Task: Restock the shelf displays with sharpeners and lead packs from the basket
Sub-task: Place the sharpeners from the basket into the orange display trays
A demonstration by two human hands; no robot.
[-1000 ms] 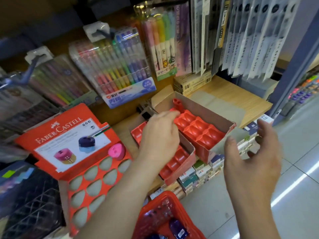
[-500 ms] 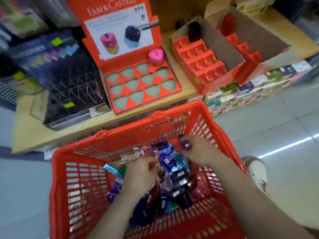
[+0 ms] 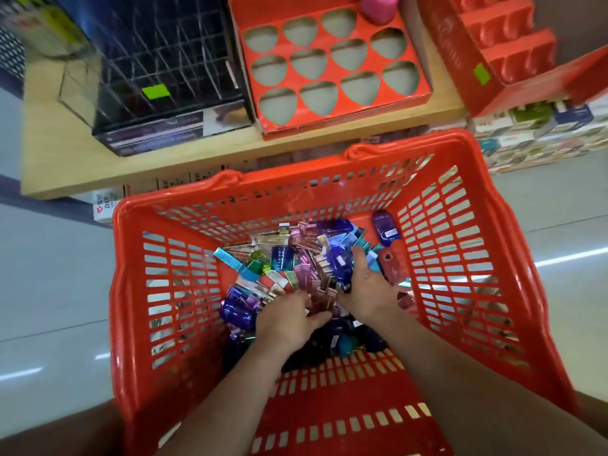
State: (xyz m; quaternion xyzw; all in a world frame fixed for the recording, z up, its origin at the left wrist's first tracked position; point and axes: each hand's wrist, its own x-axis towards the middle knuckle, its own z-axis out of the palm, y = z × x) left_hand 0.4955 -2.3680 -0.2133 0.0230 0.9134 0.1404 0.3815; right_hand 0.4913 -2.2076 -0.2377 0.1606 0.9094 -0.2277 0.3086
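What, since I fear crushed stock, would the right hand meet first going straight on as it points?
Likely the blue sharpener just ahead of the right hand, in the pile; depth is unclear.

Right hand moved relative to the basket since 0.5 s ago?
Yes. The right hand has pulled back from the far right corner of the basket toward the middle of the pile, closer to the left hand.
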